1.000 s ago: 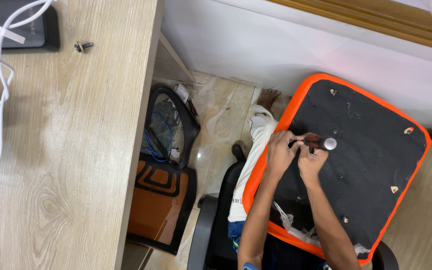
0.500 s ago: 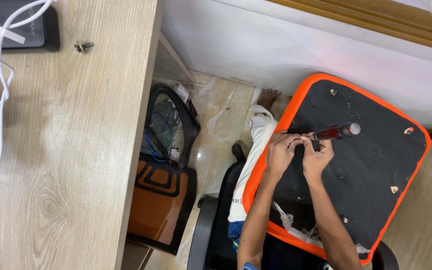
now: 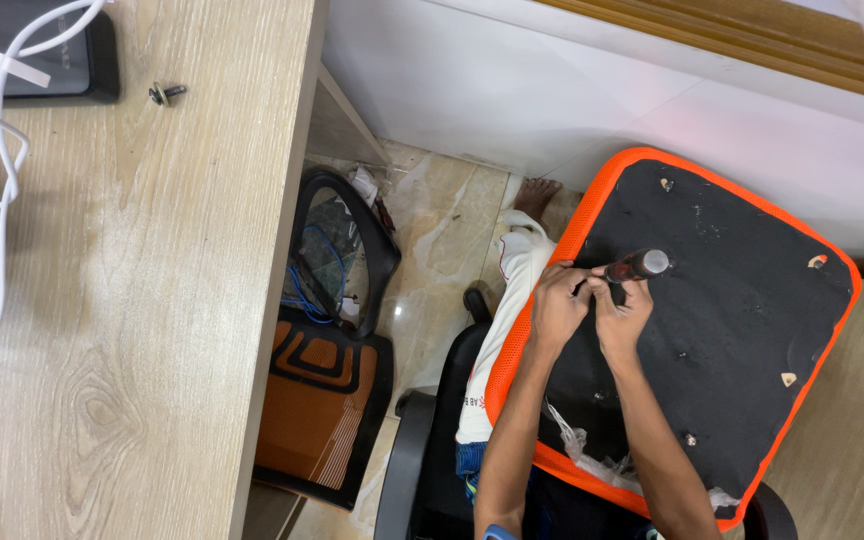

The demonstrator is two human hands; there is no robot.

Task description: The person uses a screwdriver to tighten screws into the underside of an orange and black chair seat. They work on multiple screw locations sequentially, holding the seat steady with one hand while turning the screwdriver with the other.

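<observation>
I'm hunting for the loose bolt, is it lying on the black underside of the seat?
No, the bolt lies on the wooden desk, far from the seat.

We have one view, from the head, looking steeply down from well above. The desk fills our left side and lies nearest; floor and upturned seat sit farther below, right of centre.
</observation>
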